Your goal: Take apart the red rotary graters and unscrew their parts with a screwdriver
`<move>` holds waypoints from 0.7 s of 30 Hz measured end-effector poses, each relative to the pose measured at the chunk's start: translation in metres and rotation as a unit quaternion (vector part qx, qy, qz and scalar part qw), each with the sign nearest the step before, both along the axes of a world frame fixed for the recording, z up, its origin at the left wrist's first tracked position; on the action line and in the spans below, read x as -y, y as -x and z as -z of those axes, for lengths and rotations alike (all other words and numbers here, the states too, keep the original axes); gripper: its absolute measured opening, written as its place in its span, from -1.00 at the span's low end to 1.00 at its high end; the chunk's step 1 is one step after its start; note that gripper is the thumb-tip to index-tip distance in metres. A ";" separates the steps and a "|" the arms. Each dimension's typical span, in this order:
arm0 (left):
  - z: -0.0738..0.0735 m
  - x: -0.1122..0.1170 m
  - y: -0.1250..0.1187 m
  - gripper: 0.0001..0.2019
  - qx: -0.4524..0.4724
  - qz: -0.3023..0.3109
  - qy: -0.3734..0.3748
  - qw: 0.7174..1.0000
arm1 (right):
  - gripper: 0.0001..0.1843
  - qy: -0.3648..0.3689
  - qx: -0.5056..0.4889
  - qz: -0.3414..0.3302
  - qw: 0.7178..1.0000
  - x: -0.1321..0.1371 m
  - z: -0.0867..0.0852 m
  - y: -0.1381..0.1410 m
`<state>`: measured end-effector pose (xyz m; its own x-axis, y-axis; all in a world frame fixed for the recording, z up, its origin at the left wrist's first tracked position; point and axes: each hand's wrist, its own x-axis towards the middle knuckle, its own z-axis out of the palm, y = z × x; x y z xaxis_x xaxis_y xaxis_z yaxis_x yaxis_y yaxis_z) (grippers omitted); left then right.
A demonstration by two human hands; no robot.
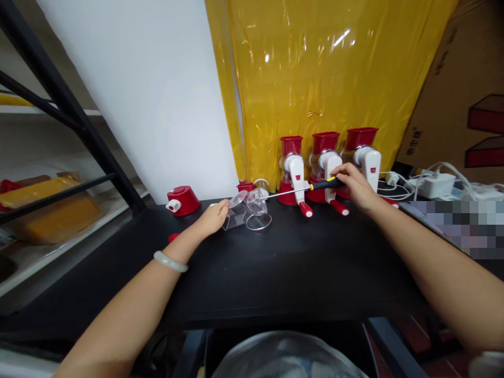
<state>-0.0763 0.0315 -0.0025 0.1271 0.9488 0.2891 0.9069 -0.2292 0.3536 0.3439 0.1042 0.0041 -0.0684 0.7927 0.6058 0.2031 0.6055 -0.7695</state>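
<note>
My left hand is closed on the left end of a clear plastic grater body, which lies tilted just above or on the black tabletop. My right hand grips the dark handle of a screwdriver with yellow marks. The screwdriver's long metal shaft points left, and its tip reaches the clear body's round opening; whether it touches the plastic I cannot tell. Behind the clear body are a metal grater drum and a small red part, both partly hidden. A red grater base with a white knob stands farther left.
Three red and white rotary graters, a left one, a middle one and a right one, line the table's back edge. White cables and a power adapter lie at right. A bag-lined bin sits below the front edge.
</note>
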 end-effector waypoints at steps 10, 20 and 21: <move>0.001 0.000 0.000 -0.59 0.009 -0.006 0.007 1.000 | -0.74 -0.078 0.080 0.091 0.990 0.005 -0.003 0.001; 0.002 -0.001 0.001 -0.59 0.008 -0.003 0.007 1.000 | -0.64 -0.022 0.027 0.004 0.999 0.000 0.002 -0.002; 0.002 -0.001 0.001 -0.59 0.008 -0.002 0.005 1.000 | -0.63 -0.022 0.025 -0.001 0.999 0.001 0.001 -0.001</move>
